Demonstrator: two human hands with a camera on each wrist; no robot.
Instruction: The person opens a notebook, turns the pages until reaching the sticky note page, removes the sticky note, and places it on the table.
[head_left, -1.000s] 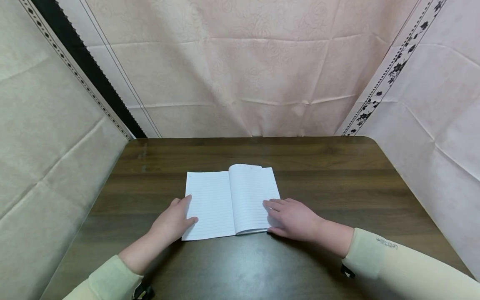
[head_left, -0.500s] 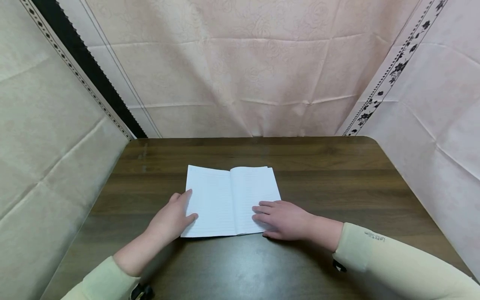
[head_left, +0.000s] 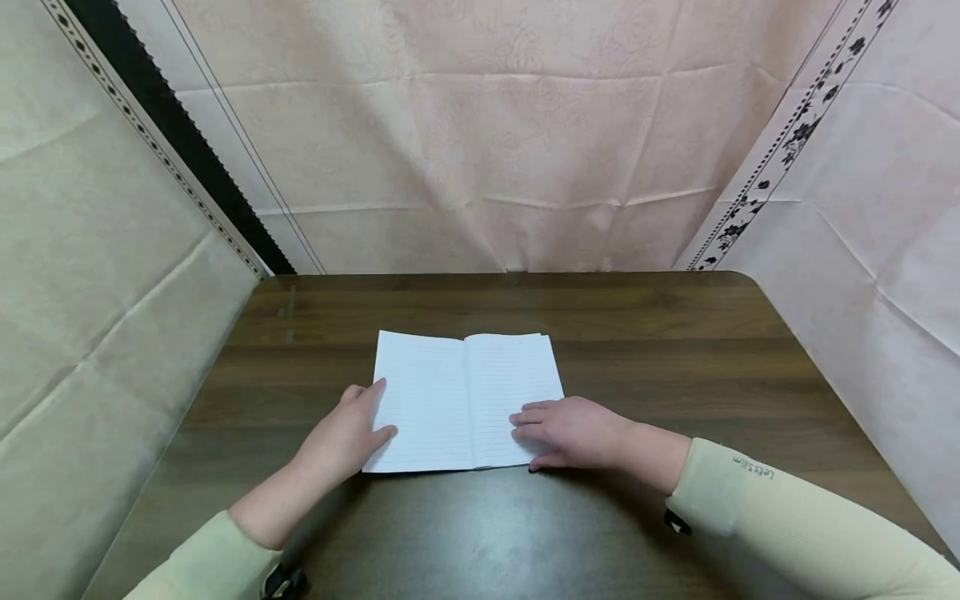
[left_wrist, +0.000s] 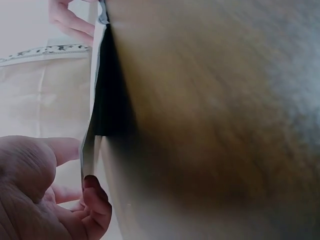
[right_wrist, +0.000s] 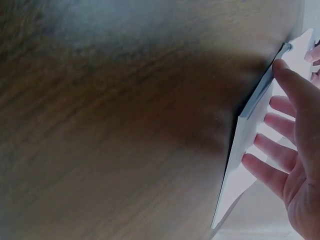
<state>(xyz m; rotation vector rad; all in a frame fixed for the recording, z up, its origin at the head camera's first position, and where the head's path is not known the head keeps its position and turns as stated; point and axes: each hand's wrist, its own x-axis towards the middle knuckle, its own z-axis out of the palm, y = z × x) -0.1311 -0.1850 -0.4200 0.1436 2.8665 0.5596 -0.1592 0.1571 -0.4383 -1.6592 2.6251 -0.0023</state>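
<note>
An open notebook (head_left: 431,375) with lined white pages lies on the brown wooden table. At its left edge, my left hand (head_left: 339,435) pinches the sheets, thumb on the page. The left wrist view shows curled fingers (left_wrist: 97,202) beneath that edge, which stands raised above a dark gap. My right hand (head_left: 576,433) rests on the lower part of the right page. In the right wrist view its fingers (right_wrist: 267,172) are spread and fairly straight against the paper, and the thumb (right_wrist: 287,75) lies along the near edge.
The wooden tabletop (head_left: 465,533) surrounds the notebook. A pale patterned cloth (head_left: 480,167) hangs behind the far table edge, and more cloth hangs at both sides. Dark straps (head_left: 285,582) show at the sleeves.
The notebook's left side has risen, and the bulge in the right page near the spine has flattened. My right hand has slid left onto the page, then slightly back. My left hand barely moved.
</note>
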